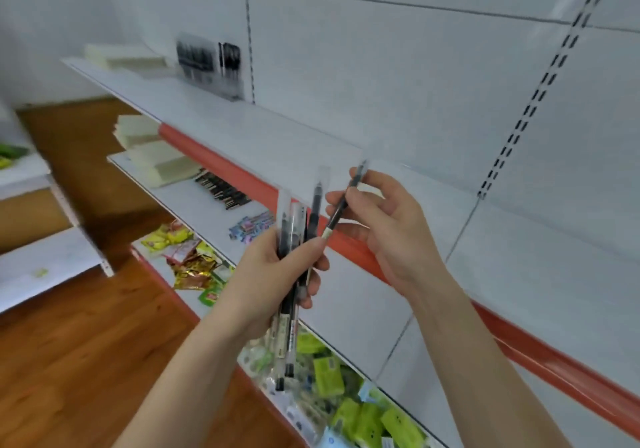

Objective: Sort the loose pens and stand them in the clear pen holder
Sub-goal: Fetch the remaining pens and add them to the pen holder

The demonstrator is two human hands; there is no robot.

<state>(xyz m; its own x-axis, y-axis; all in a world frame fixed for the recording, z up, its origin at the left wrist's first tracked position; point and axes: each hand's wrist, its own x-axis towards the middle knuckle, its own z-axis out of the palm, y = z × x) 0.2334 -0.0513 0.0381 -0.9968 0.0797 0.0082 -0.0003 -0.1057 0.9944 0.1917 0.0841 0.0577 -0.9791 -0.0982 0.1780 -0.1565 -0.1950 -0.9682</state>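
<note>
Centre frame: bundle of clear-capped black pens (pixel 294 226) clutched in left hand (pixel 273 274), one black pen (pixel 341 205) pinched in fingers of right hand (pixel 388 226). Blurred clear plastic pen holder (pixel 211 63) well apart, upper left. Likely to scatter if the grip loosens.

left hand (pixel 273 274) | right hand (pixel 388 229) | forearms (pixel 485 343) bare to frame edge | fingers (pixel 372 179) slender, nails short

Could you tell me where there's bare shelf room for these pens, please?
Top shelf: bare right of the clear pen holder. Middle shelf: bare beyond the colourful packets. Bottom shelf: crowded with snack packets.
</note>
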